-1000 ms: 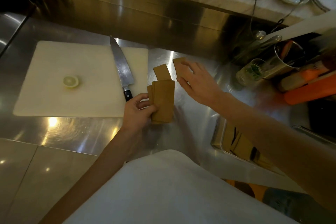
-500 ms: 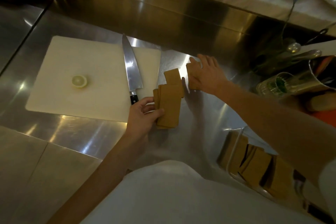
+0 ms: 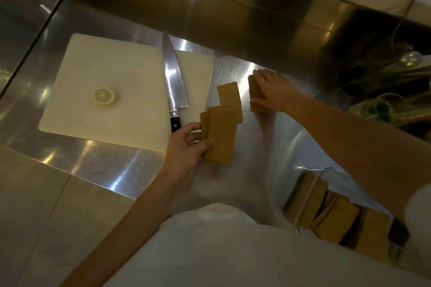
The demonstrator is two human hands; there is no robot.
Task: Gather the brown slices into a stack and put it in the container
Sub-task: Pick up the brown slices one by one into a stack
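The brown slices (image 3: 220, 134) look thin, light and bendy, so the left hand (image 3: 186, 147) grips their side edges while the right hand (image 3: 274, 92) lies flat and open on another slice (image 3: 256, 95)

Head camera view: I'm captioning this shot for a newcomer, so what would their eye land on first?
Probably the two bare hands on the steel counter: the left hand grips a fanned stack of brown slices, and the right hand presses on a separate brown slice farther back. Next comes the big knife lying on the white cutting board beside a lemon slice.
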